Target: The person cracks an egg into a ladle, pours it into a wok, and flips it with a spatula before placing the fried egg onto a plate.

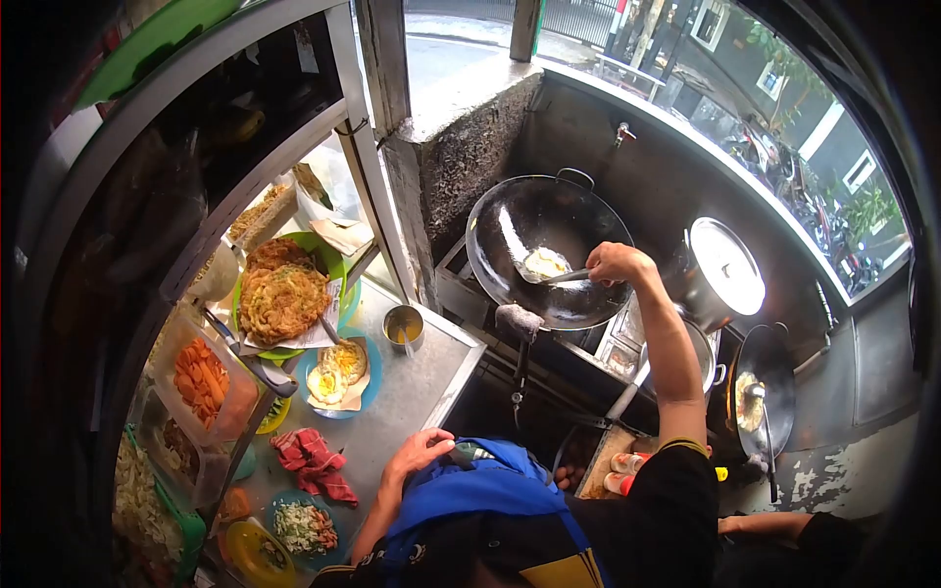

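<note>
My right hand (619, 264) grips the handle of a metal spatula (567, 277) over the large black wok (578, 218). The spatula's head is at a pale egg (546, 262) low in the wok. My left hand (423, 452) is beside the blue apron (470, 500) at my waist, fingers stretched out and holding nothing. Close to it, a red checked cloth (312, 465) lies crumpled on the metal counter (431, 370). A blue plate (371, 390) there carries fried eggs (338, 375) on paper.
Right of the wok stand a lidded steel pot (727, 267) and a second wok (769, 367) with food and a ladle (756, 390). Another person's arm (769, 525) shows lower right. On the left are omelettes (284, 292), carrots (201, 382) and a metal cup (403, 327).
</note>
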Available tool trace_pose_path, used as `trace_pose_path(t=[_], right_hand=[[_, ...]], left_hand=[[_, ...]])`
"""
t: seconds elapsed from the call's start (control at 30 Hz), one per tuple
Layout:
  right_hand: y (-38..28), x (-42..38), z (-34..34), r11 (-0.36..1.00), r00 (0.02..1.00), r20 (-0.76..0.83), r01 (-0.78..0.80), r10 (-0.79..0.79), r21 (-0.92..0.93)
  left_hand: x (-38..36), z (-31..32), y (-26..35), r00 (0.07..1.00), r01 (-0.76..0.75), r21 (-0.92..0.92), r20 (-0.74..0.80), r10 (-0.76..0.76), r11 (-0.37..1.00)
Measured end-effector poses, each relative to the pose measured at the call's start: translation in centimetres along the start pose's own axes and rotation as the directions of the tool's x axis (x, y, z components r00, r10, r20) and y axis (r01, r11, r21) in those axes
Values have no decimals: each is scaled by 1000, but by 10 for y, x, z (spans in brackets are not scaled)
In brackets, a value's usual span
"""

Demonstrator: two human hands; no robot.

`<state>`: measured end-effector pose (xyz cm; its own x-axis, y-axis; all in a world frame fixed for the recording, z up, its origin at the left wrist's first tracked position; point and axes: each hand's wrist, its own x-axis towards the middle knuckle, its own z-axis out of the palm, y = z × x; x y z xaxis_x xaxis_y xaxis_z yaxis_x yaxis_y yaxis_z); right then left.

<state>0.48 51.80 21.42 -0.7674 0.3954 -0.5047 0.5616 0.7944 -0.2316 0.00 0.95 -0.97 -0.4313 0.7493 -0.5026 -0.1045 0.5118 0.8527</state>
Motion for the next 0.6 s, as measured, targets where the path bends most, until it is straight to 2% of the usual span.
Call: trace_pose_path(t=[0.2,0.33,0.4,0.43,0.6], right_hand=[[3,-19,-4,999,1000,22,8,-9,31],[15,-34,-15,998,1000,16,10,-9,-59],[19,-35,-17,996,1000,28,3,-1,-88],[19,-36,-17,993,999,37,0,5,-118],[11,-22,-1,999,999,-36,24,-26,-46]], left_hand=[[-1,-2,4,992,-32,0,122,32,999],[-6,-3,6,996,-10,12,87,9,1000],[-6,-2,3,1000,-20,13,8,20,1000],[-7,-2,2,1000,-17,13,9,17,1000],[-2,-4,1,994,-40,11,105,39,999]])
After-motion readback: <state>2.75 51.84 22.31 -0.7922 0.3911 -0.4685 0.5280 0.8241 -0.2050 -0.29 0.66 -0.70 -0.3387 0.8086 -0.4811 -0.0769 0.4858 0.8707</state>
